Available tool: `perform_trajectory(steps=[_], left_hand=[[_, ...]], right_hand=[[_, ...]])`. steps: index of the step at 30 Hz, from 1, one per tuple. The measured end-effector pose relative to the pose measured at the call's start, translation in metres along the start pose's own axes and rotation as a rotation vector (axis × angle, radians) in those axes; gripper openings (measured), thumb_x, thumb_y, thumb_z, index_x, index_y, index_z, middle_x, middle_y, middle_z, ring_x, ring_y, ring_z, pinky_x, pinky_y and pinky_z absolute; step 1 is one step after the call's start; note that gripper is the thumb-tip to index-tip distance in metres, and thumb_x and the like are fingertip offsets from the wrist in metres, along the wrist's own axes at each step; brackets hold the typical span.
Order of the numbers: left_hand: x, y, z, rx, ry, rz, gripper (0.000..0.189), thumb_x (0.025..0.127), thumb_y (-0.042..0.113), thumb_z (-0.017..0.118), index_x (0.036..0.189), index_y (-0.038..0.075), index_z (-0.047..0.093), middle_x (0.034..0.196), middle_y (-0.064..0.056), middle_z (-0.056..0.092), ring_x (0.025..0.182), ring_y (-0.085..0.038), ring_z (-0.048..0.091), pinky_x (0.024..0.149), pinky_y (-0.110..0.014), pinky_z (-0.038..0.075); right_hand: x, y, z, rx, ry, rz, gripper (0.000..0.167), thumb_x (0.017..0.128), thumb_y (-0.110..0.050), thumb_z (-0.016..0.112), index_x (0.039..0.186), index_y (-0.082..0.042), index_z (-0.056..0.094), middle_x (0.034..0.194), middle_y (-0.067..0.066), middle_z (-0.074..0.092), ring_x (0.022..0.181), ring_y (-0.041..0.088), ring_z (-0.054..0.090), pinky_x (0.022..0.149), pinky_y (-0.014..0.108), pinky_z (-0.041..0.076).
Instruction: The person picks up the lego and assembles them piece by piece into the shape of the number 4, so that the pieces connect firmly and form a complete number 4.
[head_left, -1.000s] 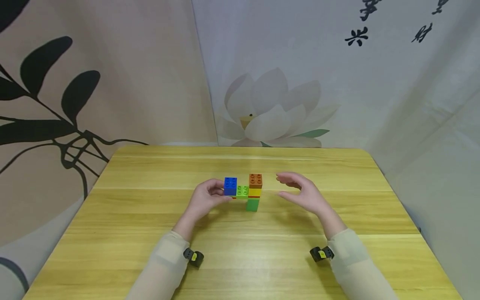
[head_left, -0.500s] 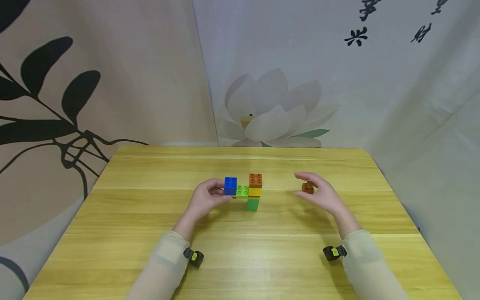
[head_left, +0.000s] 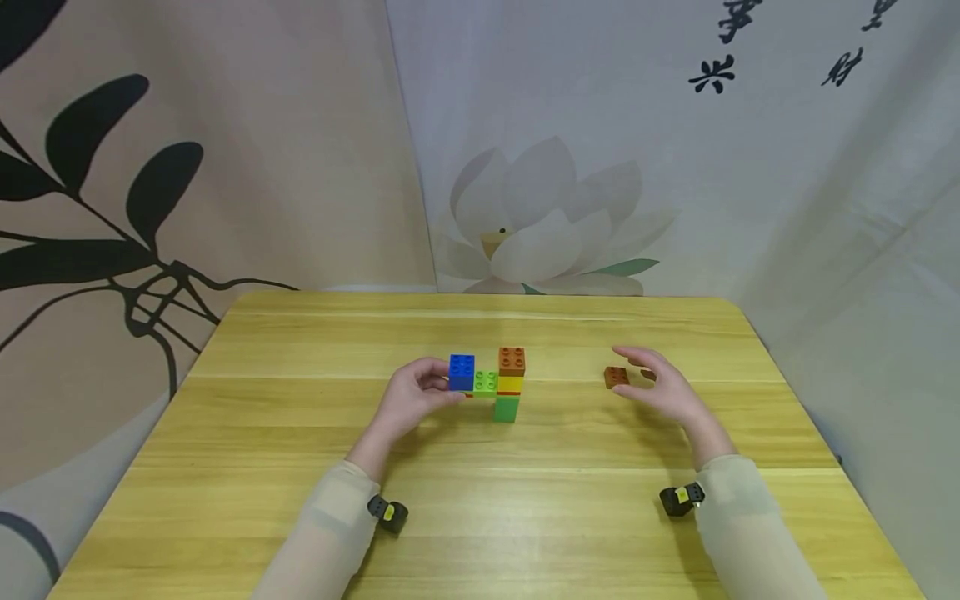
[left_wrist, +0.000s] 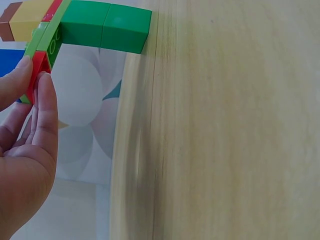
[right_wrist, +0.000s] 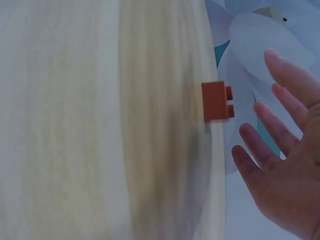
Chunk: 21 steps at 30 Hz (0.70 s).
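Observation:
My left hand pinches the left end of a toy-brick build between thumb and fingers. In the left wrist view a red brick lies in that pinch. The build has a blue brick, a lime-green brick, and a column with a brown brick above a yellow brick and stacked green bricks. My right hand hovers with spread, relaxed fingers beside a loose brown brick, studs up. Another brown patch shows between thumb and fingers, mostly hidden.
The wooden table extends around both hands. Behind its far edge hangs a printed curtain. Each wrist wears a small black camera, such as the left camera and the right camera.
My right hand has moved to the right, away from the build, and uncovered the loose brown brick on the table. The left hand and the build have stayed in place.

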<state>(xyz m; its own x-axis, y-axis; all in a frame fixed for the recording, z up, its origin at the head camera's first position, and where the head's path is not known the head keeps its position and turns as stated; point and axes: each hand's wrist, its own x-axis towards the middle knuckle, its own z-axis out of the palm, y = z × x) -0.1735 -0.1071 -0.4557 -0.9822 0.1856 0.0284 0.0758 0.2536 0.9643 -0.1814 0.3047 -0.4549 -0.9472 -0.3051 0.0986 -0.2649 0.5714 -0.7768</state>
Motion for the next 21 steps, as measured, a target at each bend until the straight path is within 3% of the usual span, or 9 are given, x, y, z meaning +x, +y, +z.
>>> perform_trajectory(steps=[15,21], left_hand=[[0.0,0.0,-0.001,0.0,-0.005,0.002,0.036,0.079,0.005,0.083,0.11,-0.001,0.067,0.1,-0.01,0.068,0.09,-0.022,0.062,0.08,-0.029,0.054],[-0.004,0.009,0.0,0.009,-0.005,-0.008,0.035,0.079,0.001,0.081,0.111,-0.004,0.066,0.1,-0.01,0.068,0.09,-0.022,0.061,0.08,-0.028,0.053]], right_hand=[[0.002,0.018,-0.005,0.017,-0.071,0.045,0.063,0.092,-0.008,0.071,0.146,0.003,0.042,0.147,0.029,0.038,0.13,0.051,0.036,0.107,0.065,0.028],[0.004,0.019,-0.004,0.039,-0.085,0.046,0.061,0.092,-0.005,0.07,0.144,0.007,0.042,0.144,0.03,0.043,0.129,0.051,0.039,0.107,0.064,0.028]])
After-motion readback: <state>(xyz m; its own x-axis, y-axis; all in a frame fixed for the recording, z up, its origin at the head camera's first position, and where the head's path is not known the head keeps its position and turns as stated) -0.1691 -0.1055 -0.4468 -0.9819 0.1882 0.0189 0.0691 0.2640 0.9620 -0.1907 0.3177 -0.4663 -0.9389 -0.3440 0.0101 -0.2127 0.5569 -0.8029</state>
